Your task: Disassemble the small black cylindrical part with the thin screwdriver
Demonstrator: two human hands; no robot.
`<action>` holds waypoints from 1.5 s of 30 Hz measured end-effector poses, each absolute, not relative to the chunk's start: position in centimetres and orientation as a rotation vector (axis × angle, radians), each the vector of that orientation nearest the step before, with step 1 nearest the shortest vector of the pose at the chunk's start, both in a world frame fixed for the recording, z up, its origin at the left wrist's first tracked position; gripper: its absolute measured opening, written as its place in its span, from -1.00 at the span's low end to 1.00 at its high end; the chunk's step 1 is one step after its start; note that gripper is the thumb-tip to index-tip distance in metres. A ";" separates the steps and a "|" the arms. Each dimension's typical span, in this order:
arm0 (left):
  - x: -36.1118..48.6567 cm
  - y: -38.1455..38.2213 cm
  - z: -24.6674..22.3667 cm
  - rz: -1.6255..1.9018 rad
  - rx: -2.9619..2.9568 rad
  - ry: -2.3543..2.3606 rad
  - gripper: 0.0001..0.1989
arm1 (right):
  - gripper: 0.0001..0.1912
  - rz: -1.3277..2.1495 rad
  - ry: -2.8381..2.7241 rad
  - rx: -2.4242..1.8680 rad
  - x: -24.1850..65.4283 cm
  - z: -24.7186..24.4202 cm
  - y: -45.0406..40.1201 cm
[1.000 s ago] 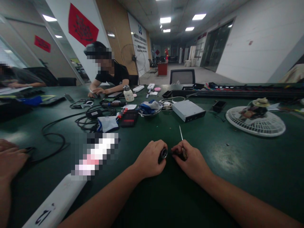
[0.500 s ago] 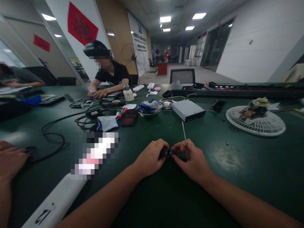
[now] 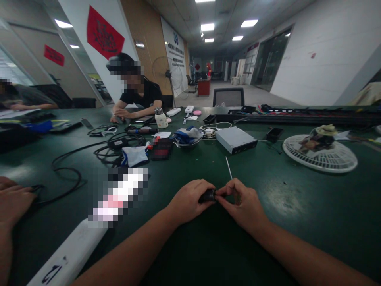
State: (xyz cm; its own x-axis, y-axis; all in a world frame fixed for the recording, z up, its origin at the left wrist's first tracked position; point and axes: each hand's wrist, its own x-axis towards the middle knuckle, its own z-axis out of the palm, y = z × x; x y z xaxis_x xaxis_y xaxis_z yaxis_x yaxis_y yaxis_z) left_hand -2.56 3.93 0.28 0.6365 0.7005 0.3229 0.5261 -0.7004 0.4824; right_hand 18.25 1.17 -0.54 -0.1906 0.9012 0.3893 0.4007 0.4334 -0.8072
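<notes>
My left hand [image 3: 188, 201] is closed around a short black cylindrical part [image 3: 208, 195], its open end facing right. At that end, the thumb and forefinger of my right hand [image 3: 246, 203] pinch together; whatever tiny piece sits between them is hidden. A screwdriver [image 3: 229, 168] is tucked in the same right hand, its thin metal shaft pointing up and away over the table, its handle mostly covered by the curled fingers. Both hands are just above the green tabletop [image 3: 196, 254], nearly touching each other.
Beyond my hands lie a grey disc drive [image 3: 236, 138], a plate with blue-white cloth [image 3: 188, 136] and a white fan grille [image 3: 320, 153]. Left are black cables [image 3: 80, 174], a long white object [image 3: 71, 246] and another person's hand [image 3: 14, 200]. A co-worker [image 3: 135, 91] sits opposite.
The black part has turned so its open end faces more toward my right fingers. My right fingertips have closed in on it, and the screwdriver shaft has shifted slightly left and down.
</notes>
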 end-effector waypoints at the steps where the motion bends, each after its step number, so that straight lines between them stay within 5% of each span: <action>1: -2.6 3.9 0.3 0.705 2.521 0.975 -0.76 | -0.73 0.710 -1.788 -1.090 18.2 -0.6 1.2; 19: -2.6 3.7 0.6 0.628 2.575 0.950 -0.74 | -0.74 0.631 -1.901 -1.107 18.2 -1.5 1.3; 24: -2.6 3.8 0.4 0.752 2.500 1.119 -0.72 | -0.97 0.705 -1.915 -1.077 18.2 -0.5 1.0; 29: -2.8 4.2 -0.1 0.878 2.368 1.397 -0.74 | -0.70 0.758 -1.808 -0.877 18.8 -0.7 1.0; 45: -2.7 4.1 -0.4 0.857 2.401 1.445 -0.84 | -0.76 0.766 -2.010 -0.600 18.5 0.9 0.4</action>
State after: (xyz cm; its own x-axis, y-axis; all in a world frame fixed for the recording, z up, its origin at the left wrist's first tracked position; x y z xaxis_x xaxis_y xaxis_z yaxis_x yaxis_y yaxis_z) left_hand -2.72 4.14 -0.43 0.3499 0.8603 0.3708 0.7380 -0.4969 0.4565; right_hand 18.46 0.42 0.94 -0.4982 0.6612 0.5609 0.1202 0.6933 -0.7105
